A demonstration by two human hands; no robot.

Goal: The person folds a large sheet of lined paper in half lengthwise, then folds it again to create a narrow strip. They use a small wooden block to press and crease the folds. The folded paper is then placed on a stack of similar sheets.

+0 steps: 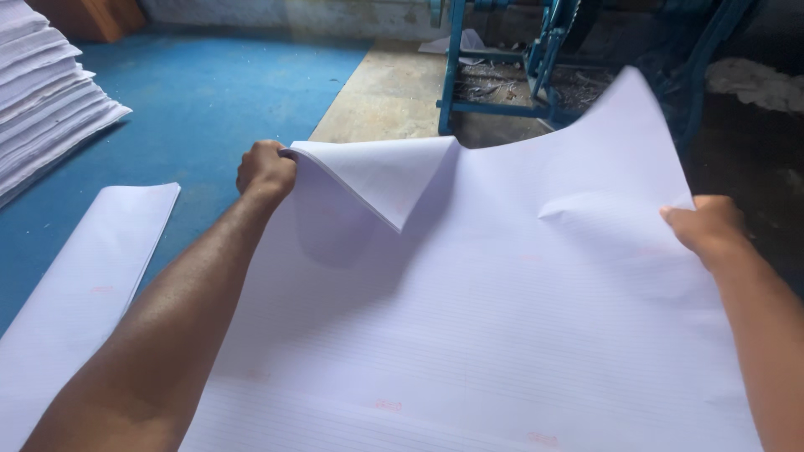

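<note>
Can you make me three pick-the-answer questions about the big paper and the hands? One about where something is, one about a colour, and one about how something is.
1. Where is the tall paper stack?
A. far left on the floor
B. under the right hand
C. on the blue frame

2. What colour is the floor mat?
A. red
B. blue
C. yellow

3. How is the corner of the big sheet by the left hand?
A. torn off
C. lying flat
B. folded over

Answers:
1 A, the stack sits at the picture's left edge.
2 B, the mat is bright blue.
3 B, the corner curls back over the sheet, while the right hand grips the other edge.
</note>
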